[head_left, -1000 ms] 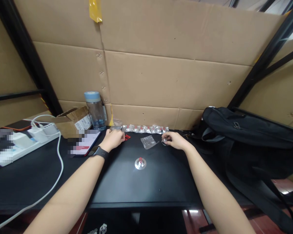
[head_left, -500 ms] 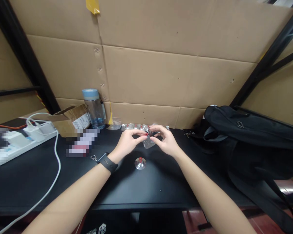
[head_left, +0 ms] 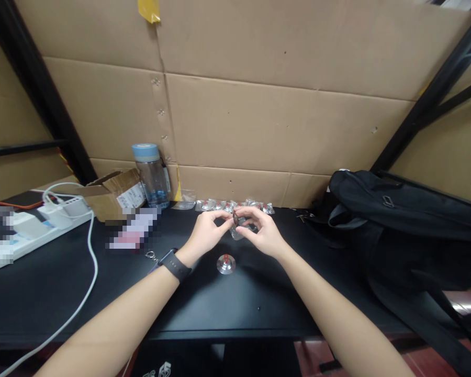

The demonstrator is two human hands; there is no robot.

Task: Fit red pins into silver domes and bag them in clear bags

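Observation:
My left hand is closed, thumb and fingertips pinching a small metal disc turned nearly edge-on. My right hand meets it from the other side, its fingers also closed on the disc. A clear plastic bag hangs below the fingertips by the right hand; how it is gripped is partly hidden. On the black table in front of both hands lies a shiny, cymbal-shaped metal disc with a red loop at its raised centre. Just behind the hands, several similar bagged discs stand in a row.
Left on the table are a power strip with a white cable, an opened cardboard box, a water bottle and a keyring clasp. A black backpack fills the right side. Cardboard walls the back.
The held disc has turned edge-on between my fingertips, and my hands have shifted slightly down. Less of the plastic bag shows below them. The disc on the table stays put.

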